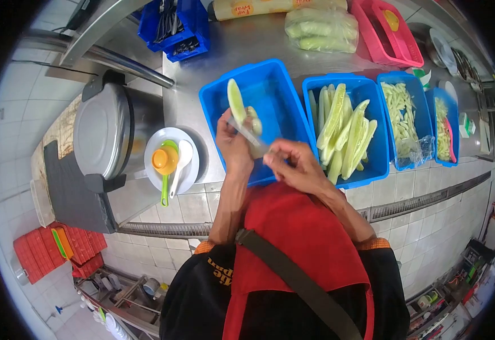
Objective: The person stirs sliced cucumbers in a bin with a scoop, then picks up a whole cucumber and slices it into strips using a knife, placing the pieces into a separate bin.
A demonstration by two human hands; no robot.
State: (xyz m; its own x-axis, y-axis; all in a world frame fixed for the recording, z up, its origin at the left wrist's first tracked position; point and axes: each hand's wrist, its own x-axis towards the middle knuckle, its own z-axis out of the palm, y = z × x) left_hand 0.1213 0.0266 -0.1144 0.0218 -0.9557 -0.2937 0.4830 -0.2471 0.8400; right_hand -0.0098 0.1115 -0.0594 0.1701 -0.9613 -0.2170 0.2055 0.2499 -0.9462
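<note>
My left hand (234, 141) is closed around a long piece of cucumber (235, 101), held over a blue tub (281, 102). More pale green pieces (253, 120) show just beside it, above the tub. My right hand (294, 163) grips the handle end of a knife, whose blurred blade (248, 133) crosses the front of my left hand. To the right, a second blue tub (376, 170) holds several long cucumber wedges (344, 133).
Two further blue tubs hold thin cucumber strips (397, 105). A bagged bundle of cucumbers (321, 29) and a pink basket (372, 34) lie at the back. Left are a white plate (192, 161) with spoons, a large lidded pot (103, 130) and blue cutlery bins (188, 34).
</note>
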